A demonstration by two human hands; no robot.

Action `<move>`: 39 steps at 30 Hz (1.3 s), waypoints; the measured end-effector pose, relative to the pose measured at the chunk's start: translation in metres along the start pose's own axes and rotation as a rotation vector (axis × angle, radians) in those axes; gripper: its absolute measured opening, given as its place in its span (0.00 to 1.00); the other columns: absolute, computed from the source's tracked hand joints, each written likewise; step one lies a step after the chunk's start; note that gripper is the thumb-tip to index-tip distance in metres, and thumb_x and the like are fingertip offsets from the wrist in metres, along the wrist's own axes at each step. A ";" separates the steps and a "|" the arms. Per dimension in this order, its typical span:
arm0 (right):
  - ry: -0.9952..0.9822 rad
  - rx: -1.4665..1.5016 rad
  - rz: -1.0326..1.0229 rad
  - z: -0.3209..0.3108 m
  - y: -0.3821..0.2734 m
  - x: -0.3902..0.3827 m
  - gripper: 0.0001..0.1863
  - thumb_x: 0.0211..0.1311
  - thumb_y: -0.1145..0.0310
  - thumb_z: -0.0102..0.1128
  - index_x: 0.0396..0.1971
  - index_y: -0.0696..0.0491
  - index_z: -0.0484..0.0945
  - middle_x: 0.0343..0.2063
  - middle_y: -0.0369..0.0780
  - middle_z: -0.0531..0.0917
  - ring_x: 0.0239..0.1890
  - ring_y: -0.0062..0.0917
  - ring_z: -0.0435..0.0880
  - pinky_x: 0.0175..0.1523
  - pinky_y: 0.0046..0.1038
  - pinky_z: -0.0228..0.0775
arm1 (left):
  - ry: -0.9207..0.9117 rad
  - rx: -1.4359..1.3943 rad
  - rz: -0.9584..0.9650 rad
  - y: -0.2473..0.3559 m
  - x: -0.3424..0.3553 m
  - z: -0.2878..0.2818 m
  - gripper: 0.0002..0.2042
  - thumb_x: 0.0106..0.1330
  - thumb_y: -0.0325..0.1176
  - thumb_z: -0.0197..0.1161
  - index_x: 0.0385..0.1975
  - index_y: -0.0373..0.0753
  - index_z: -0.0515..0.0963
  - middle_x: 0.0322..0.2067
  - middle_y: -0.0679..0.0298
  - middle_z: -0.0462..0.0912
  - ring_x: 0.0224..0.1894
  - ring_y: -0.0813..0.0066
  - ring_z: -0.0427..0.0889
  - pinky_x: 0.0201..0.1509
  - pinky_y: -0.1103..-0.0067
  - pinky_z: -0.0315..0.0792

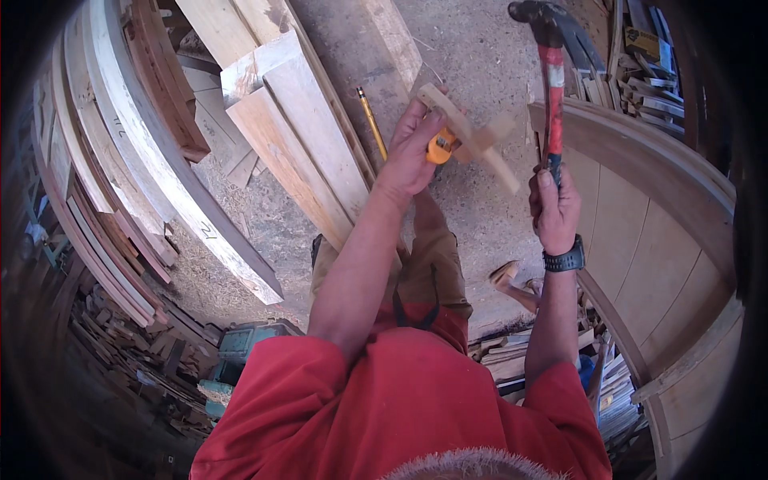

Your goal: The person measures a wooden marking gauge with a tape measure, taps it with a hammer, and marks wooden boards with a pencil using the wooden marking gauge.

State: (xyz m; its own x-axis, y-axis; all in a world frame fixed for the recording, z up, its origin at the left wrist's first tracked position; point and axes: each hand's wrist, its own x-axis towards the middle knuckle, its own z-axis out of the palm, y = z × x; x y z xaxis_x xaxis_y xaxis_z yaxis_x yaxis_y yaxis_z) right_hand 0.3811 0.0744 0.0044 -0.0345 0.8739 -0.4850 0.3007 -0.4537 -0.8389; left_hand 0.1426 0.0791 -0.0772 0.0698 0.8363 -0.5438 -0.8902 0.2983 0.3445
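Observation:
My left hand [413, 149] is closed around a yellow tape measure [441, 147] together with a small wooden piece with crossing bars [458, 120]. The wooden piece is partly blurred, so its exact kind is unclear. A slim yellow stick with a dark tip [371, 122], much like a pencil, shows just left of that hand; I cannot tell whether the hand touches it. My right hand [555, 206] grips a claw hammer [554, 104] by the low end of its red and dark handle, head up. A thin dark strip beside the handle is too small to name.
Long planks [308, 128] lie ahead on the left. Beyond them are curved stacked boards, one painted white [164, 160]. A panelled wooden door or frame [640, 216] stands at the right. Wood offcuts [512, 280] lie on the concrete floor [488, 64]; a green box [246, 346] is lower left.

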 end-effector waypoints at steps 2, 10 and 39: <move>0.063 -0.155 -0.088 -0.001 -0.002 0.010 0.13 0.77 0.59 0.60 0.35 0.52 0.75 0.19 0.27 0.71 0.20 0.08 0.64 0.25 0.18 0.58 | -0.112 -0.024 -0.029 0.012 -0.010 -0.009 0.27 0.75 0.35 0.63 0.71 0.42 0.64 0.50 0.61 0.82 0.52 0.70 0.81 0.57 0.73 0.77; 0.201 -0.478 -0.315 0.084 -0.001 0.068 0.21 0.64 0.63 0.69 0.56 0.53 0.81 0.41 0.50 0.88 0.43 0.43 0.89 0.48 0.38 0.79 | -0.297 -0.130 -0.024 0.035 -0.026 -0.005 0.36 0.67 0.43 0.72 0.72 0.45 0.61 0.43 0.66 0.79 0.41 0.73 0.74 0.49 0.76 0.74; 0.273 -0.357 -0.621 0.152 0.059 0.084 0.20 0.67 0.74 0.61 0.57 0.61 0.76 0.50 0.46 0.78 0.51 0.39 0.80 0.58 0.33 0.71 | -0.177 0.058 0.095 0.093 -0.051 0.004 0.21 0.72 0.35 0.67 0.62 0.43 0.70 0.51 0.55 0.84 0.48 0.70 0.85 0.43 0.76 0.79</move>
State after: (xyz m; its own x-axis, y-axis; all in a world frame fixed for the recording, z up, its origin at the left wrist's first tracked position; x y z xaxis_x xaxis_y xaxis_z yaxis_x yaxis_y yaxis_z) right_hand 0.2514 0.0948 -0.1232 -0.0752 0.9832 0.1665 0.5941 0.1783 -0.7844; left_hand 0.0584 0.0655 -0.0142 0.0688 0.9282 -0.3657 -0.8696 0.2355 0.4339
